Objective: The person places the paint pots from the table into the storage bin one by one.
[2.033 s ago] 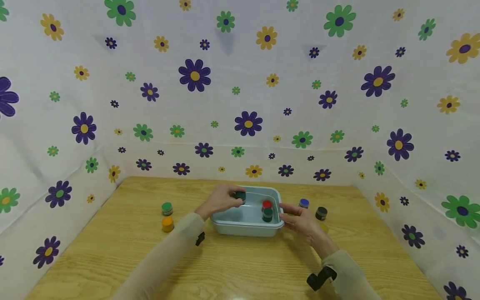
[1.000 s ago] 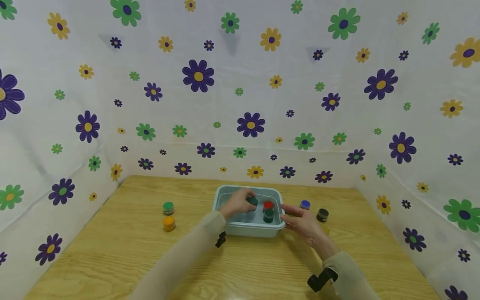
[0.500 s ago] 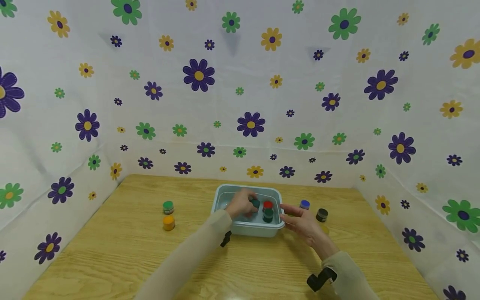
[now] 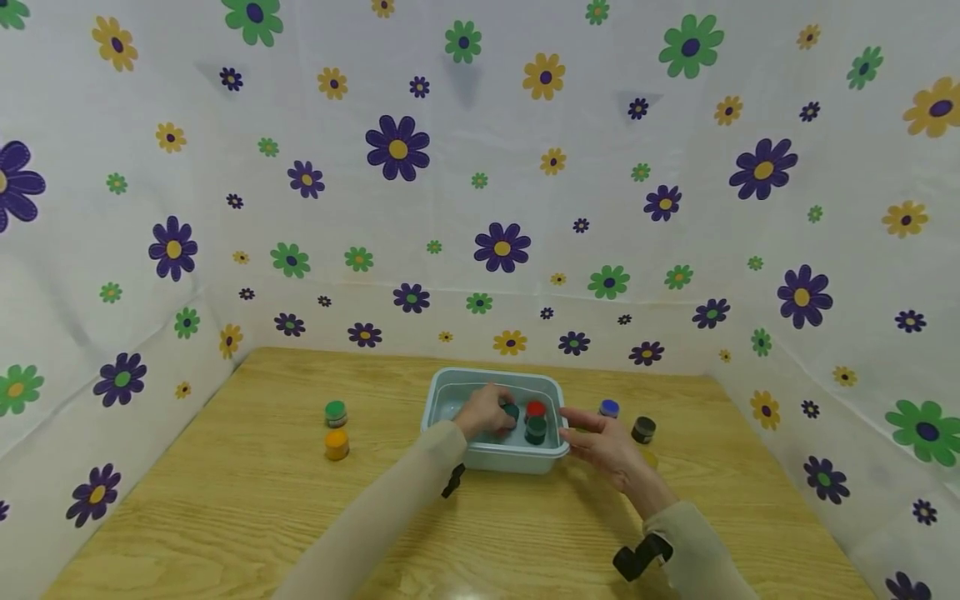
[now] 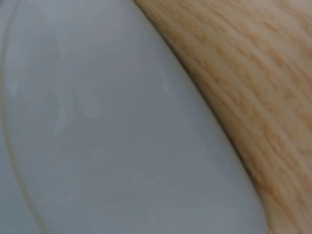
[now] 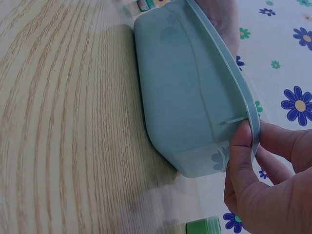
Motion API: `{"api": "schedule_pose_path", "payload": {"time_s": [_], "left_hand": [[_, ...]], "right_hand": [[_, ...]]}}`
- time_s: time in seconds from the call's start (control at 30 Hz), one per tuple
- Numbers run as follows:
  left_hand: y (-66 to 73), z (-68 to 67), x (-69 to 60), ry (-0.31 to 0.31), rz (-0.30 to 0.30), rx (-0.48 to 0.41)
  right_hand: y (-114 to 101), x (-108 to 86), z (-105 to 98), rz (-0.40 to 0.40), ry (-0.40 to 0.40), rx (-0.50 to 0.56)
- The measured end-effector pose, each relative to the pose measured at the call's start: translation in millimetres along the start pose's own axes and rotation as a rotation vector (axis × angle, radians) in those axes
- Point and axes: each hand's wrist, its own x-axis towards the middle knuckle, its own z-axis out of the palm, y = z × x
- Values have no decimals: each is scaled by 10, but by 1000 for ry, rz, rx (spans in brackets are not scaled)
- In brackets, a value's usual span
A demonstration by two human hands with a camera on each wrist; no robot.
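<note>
Flower-printed sheeting (image 4: 330,221) is hung around a wood-grained tabletop (image 4: 225,500), on which a pale blue tray (image 4: 517,462) is set with its long axis running side to side. Inside it, a dark jar (image 4: 511,414) is pinched at the fingertips of the left hand (image 4: 482,413), by far the nearer of the two; whether its base is touching the tray's floor cannot be told. On its right, just beside it, a red-lidded jar (image 4: 536,409) and a second dark jar (image 4: 536,431) are placed one in front of the other, so the held jar is flanked by the hand on one side and by that pair on the other. At the tray's right end, its edge is gripped between thumb and fingers by the right hand (image 4: 606,448), beyond the pair.
</note>
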Motion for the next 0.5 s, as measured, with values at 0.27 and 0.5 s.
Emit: {"api": "schedule_pose_path", "payload": {"time_s": [0.27, 0.5], "left_hand": [[-22, 17, 63, -27, 71, 74], [-20, 12, 60, -52, 79, 67]], "right_hand": [[-2, -14, 7, 2, 2, 2], [-16, -13, 20, 2, 12, -18]]}}
